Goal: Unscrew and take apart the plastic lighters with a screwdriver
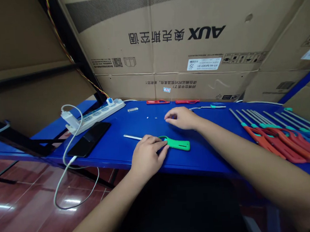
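My left hand [148, 153] rests over a green stick lighter [180, 145] lying on the blue table, its fingers closed round the part where handle and metal tube meet. The tube [132, 137] pokes out to the left of the fingers. My right hand [183, 117] hovers further back, thumb and fingers curled together; whatever they pinch, if anything, is hidden. Two tiny pale bits [156, 117] lie to the left of my right hand. Behind it are two red lighter handle pieces [158, 101] and a loose metal tube with a teal part [212, 106].
Several red and blue stick lighters [281, 139] are piled at the right. On the left lie a black phone [90, 139] with a white cable and a power strip [99, 114]. A small clear piece [132, 109] lies nearby. A cardboard wall [167, 65] closes the back.
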Available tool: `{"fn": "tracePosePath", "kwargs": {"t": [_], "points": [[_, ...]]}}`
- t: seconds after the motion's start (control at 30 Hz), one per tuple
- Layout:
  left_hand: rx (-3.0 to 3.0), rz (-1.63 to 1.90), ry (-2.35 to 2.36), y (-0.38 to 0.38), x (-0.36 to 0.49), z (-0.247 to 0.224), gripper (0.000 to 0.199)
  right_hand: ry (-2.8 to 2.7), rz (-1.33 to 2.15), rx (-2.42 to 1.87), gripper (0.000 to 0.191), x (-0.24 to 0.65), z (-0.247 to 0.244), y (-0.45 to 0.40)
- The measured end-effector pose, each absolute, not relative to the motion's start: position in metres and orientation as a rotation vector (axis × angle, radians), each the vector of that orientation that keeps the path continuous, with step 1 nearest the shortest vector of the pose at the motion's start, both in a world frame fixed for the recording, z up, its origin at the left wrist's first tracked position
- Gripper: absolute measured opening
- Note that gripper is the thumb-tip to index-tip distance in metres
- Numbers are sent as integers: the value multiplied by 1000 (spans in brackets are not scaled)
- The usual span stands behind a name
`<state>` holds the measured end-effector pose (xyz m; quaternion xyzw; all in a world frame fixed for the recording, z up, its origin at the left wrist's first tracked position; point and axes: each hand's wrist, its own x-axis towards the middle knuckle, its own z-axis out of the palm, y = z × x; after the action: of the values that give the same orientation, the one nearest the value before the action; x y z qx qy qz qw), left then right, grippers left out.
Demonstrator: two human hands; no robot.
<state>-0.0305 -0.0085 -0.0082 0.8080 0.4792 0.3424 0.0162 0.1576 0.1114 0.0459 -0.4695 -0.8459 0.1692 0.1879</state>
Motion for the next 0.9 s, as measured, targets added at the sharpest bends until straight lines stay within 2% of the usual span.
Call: {"fn": "tracePosePath", "kwargs": {"t": [0.27, 0.47, 0.57, 0.7, 0.83, 0.9], "points": [[2468, 1140, 1532, -11, -30, -10, 19, -2371, 593, -1641, 25, 104, 25, 161], [2438, 1131, 1535, -14, -30, -8, 20, -2471, 651, -1698, 34, 95, 27, 169], [2409, 1215, 1478, -14, -32, -8, 18, -2463, 595, -1697, 29, 97, 34, 162], [2296, 1353, 1410, -11, -35, -2, 17, -2388, 476, -1579, 8, 125, 48, 130], [2147, 1327, 1364, -4, -31, 12, 19, -2401, 481, -1343, 6, 167, 59, 73], [2086, 1259, 1291, -2, -25, 20, 19, -2427, 487, -1071, 7, 184, 59, 44]]}}
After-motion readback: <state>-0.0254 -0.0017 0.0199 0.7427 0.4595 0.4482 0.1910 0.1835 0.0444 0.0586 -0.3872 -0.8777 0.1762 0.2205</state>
